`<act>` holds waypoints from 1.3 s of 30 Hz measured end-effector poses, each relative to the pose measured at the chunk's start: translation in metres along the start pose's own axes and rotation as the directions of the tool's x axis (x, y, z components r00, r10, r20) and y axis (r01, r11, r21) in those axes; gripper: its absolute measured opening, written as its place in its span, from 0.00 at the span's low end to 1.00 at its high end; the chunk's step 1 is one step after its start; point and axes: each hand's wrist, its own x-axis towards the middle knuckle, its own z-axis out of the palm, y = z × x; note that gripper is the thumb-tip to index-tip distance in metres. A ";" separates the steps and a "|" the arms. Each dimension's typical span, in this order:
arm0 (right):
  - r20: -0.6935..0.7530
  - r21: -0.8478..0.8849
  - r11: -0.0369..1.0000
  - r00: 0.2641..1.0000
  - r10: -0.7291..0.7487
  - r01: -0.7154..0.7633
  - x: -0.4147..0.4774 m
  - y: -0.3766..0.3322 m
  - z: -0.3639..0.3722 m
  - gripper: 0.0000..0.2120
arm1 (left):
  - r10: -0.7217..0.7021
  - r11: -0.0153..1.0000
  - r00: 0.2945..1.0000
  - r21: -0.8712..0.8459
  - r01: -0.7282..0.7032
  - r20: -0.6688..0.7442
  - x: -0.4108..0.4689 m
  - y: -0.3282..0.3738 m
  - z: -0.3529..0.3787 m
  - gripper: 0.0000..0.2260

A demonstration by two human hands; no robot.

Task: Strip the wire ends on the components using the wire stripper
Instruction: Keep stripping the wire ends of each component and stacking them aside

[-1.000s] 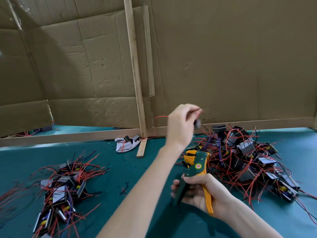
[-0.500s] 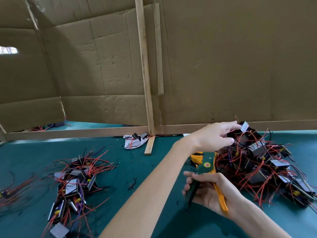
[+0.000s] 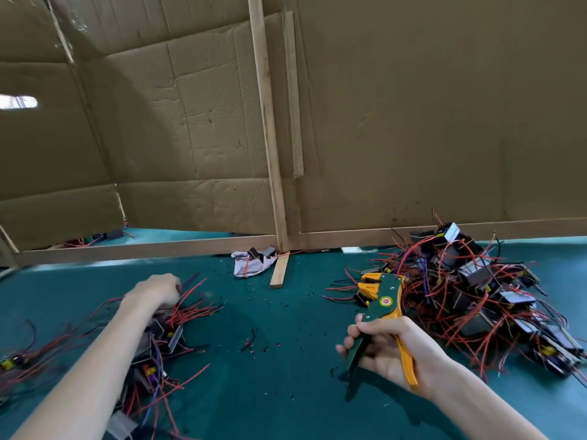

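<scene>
Your right hand (image 3: 392, 347) grips the green-and-yellow wire stripper (image 3: 382, 300) near the teal table's (image 3: 286, 369) front edge. Your left hand (image 3: 155, 290) is blurred over the left heap of red-wired black components (image 3: 181, 315), so I cannot tell its grasp.

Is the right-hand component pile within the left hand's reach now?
Likely yes: the left hand is at the left pile, only scrap-strewn mat lies between, though the wire stripper in the right hand fronts the right pile.
</scene>
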 end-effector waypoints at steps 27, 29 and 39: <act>0.018 -0.056 0.996 0.997 -0.070 0.071 -0.006 -0.008 0.000 0.08 | 0.362 -0.129 0.809 -0.884 -0.449 -0.464 -0.105 0.160 0.012 0.09; 0.048 -0.103 0.990 0.995 -0.089 0.094 -0.007 -0.009 0.000 0.09 | 0.372 -0.120 0.799 -0.878 -0.464 -0.473 -0.106 0.161 0.010 0.09; 0.312 -0.282 0.942 0.946 -0.088 0.180 -0.012 -0.007 -0.001 0.10 | 0.469 -0.102 0.763 -0.885 -0.454 -0.445 -0.118 0.149 -0.010 0.07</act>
